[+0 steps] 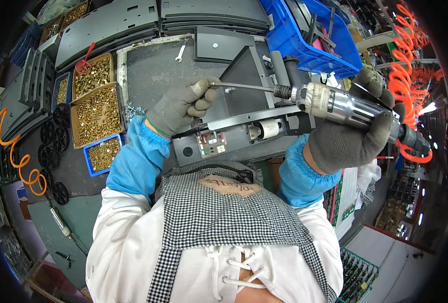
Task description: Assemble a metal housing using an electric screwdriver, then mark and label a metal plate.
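My right hand [352, 141], in a grey glove, is wrapped round a silver air screwdriver [347, 106] held nearly level. Its long thin bit [246, 87] points left, across the grey metal housing. At the bit's end my left hand [181, 105], also gloved, is closed with thumb and finger pinching the tip; any screw there is too small to make out. Below the bit lies an open grey metal housing [241, 121] with a red circuit board [212, 144] and a white cylindrical part [269, 129] inside. Its near side faces my apron.
Left stand boxes of brass screws [97, 113] and a small blue tray [104, 154]. Black wheels [61, 137] lie beside them. A wrench [181, 50], stacked grey panels [214, 12] and a blue bin [309, 48] are farther back. Orange coiled hoses [404, 65] hang at the right.
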Motion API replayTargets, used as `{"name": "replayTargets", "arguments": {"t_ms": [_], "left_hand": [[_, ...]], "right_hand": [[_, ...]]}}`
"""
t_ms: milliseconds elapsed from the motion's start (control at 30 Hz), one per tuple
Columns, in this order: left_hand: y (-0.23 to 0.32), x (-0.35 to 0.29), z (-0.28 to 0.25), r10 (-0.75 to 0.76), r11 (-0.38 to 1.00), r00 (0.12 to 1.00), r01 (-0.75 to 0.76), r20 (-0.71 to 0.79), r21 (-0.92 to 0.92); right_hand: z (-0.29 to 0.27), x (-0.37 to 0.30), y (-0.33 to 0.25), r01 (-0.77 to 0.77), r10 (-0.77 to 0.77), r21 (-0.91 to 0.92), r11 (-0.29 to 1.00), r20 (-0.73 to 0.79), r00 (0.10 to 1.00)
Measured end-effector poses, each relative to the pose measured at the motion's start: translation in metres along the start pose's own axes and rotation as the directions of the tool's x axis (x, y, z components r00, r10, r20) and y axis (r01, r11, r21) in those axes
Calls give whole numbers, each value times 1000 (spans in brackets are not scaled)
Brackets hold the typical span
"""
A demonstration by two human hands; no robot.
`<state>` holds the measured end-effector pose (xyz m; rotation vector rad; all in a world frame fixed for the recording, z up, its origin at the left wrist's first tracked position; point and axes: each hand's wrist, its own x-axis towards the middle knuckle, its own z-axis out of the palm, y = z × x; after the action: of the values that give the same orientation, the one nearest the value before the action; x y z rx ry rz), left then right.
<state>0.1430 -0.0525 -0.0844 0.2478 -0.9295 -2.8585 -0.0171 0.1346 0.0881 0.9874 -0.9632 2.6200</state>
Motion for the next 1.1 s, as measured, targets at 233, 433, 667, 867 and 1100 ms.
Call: {"name": "replayTargets", "arguments": {"t_ms": [233, 433, 667, 867, 1100], "left_hand": [[-9, 5, 3, 121, 991, 983, -113, -138, 67], [-12, 11, 0, 101, 993, 987, -93, -123, 66], [-25, 29, -22, 45, 999, 984, -44, -173, 13], [-24, 41, -46, -27, 997, 991, 17, -132, -77], [-2, 54, -85, -22, 670, 943, 260, -332, 695]], "right_hand": [[9, 1, 10, -75, 49, -263, 962, -102, 994], [10, 5, 22, -74, 74, -323, 943, -12, 997], [14, 6, 36, -185, 208, -353, 917, 27, 978], [34, 0, 45, -275, 326, -269, 923, 167, 930], [38, 0, 70, -220, 350, -335, 916, 401, 847]]}}
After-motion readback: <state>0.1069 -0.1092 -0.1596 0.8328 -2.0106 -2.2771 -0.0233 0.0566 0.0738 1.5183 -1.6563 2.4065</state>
